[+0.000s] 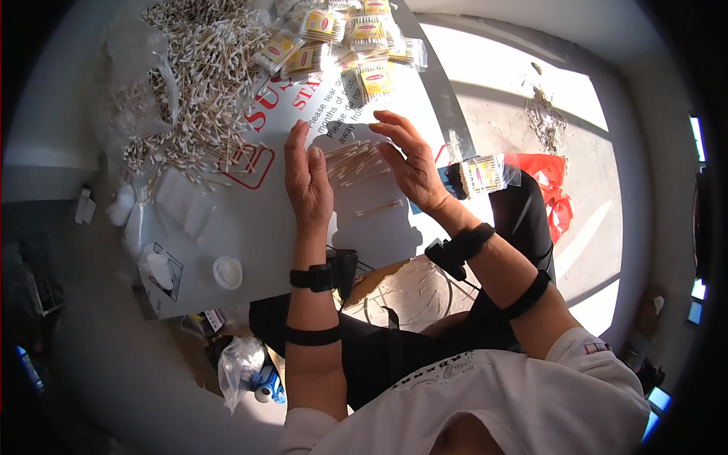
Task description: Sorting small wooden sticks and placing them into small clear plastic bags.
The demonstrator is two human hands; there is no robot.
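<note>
On the tabletop in front of me lies a small loose bundle of cotton swabs. My left hand is at its left end, upright on edge with the fingers stretched out. At the right end is my right hand, fingers apart and curving toward the bundle. Whether either hand touches the swab ends I cannot tell. A couple of stray swabs rest just nearer to me. Beyond my left hand spreads a big heap of loose cotton swabs.
Filled swab packs are piled at the table's far side. Another pack lies by the right edge, near a red plastic bag. A white round lid-like piece sits at the near left. Clear plastic film borders the heap.
</note>
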